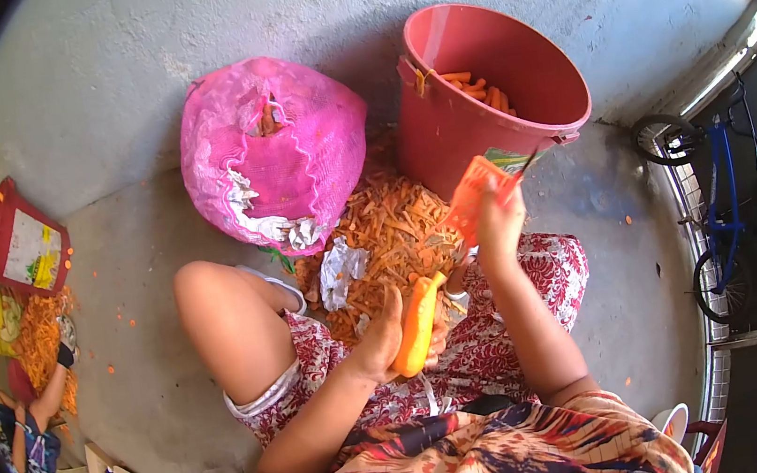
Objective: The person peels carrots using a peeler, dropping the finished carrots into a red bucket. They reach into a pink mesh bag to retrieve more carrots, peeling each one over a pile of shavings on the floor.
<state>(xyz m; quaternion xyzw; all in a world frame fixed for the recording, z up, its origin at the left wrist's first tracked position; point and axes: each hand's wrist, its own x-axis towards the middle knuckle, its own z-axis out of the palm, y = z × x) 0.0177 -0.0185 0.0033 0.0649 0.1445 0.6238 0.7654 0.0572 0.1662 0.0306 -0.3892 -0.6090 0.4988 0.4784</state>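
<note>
A peeled orange carrot [417, 328] lies in my left hand [386, 341], whose fingers are wrapped round its lower part. My right hand [499, 226], raised to the right of the carrot, grips a flat orange-red slotted tool [476, 200]. The tool is apart from the carrot. Between my legs and beyond the carrot, a heap of orange peelings [402, 238] covers the floor, with crumpled silvery paper [342, 272] on it.
Against the wall stand a pink mesh sack [295, 176] and a large red bucket [487, 81] with peeled carrots [479, 92] inside. At far left are another person's arm [50, 395], more peelings and a red bucket [5, 246]. A blue bicycle [720, 204] is at right.
</note>
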